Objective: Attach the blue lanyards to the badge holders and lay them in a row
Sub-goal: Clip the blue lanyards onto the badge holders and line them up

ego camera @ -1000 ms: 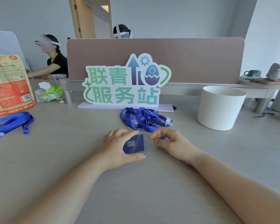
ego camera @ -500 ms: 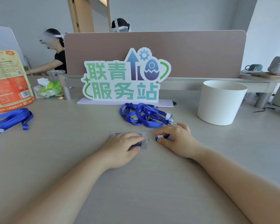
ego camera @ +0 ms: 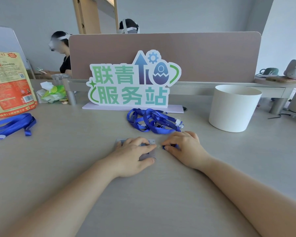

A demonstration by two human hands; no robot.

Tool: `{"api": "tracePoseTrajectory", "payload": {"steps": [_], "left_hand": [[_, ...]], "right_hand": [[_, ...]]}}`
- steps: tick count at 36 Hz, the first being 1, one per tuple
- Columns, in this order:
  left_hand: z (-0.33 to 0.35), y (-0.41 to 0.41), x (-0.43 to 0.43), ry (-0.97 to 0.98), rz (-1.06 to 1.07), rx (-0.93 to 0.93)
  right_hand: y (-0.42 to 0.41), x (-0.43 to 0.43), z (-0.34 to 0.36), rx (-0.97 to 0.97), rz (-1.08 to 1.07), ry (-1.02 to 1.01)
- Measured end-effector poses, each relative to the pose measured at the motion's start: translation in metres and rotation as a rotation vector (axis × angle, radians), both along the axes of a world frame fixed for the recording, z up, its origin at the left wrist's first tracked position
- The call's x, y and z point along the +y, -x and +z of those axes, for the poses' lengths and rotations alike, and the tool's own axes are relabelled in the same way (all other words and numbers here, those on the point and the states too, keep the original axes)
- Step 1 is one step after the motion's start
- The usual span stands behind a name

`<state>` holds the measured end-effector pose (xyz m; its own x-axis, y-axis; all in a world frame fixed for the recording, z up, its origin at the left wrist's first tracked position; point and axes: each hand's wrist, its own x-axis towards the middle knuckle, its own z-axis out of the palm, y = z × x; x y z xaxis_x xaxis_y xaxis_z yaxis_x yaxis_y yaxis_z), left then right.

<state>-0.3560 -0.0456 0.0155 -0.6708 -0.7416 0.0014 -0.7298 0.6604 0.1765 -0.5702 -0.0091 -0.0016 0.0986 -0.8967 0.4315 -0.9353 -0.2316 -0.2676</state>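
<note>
A clear badge holder [ego camera: 148, 155] with a dark blue card lies flat on the table in the middle. My left hand [ego camera: 133, 154] rests on it, fingers stretched across its top, thumb at its near edge. Just to its right my right hand [ego camera: 184, 147] pinches the blue end of a lanyard [ego camera: 171, 147] against the table, next to the holder's edge. A tangled heap of blue lanyards [ego camera: 152, 121] lies just behind both hands. Another blue lanyard [ego camera: 10, 124] lies at the far left.
A standing sign [ego camera: 133, 81] with green characters is behind the heap. A white round tub [ego camera: 232, 108] stands at the right. An orange bag [ego camera: 9, 82] and a tissue pack [ego camera: 53, 93] sit at the back left. A desk divider [ego camera: 203, 55] closes the back, with two people beyond.
The badge holder was held tilted up between both hands; now it lies flat under my left hand. My right hand has come down to the table with the lanyard end.
</note>
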Motion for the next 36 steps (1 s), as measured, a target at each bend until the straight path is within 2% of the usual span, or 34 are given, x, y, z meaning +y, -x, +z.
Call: {"api": "tracePoseTrajectory", "payload": {"steps": [8,17,22,36], "left_hand": [[-0.001,0.004,0.001,0.032,0.022,0.035],[-0.003,0.006,0.004,0.08,-0.028,0.08],[-0.008,0.006,0.003,0.014,-0.046,0.196],[-0.005,0.012,0.008,0.005,0.004,0.305]], "right_hand": [[-0.005,0.002,-0.006,0.022,0.033,0.1],[-0.007,0.004,-0.005,0.042,0.039,0.111],[-0.007,0.005,-0.005,0.05,0.036,0.1],[-0.007,0.006,-0.005,0.083,0.033,0.112]]}}
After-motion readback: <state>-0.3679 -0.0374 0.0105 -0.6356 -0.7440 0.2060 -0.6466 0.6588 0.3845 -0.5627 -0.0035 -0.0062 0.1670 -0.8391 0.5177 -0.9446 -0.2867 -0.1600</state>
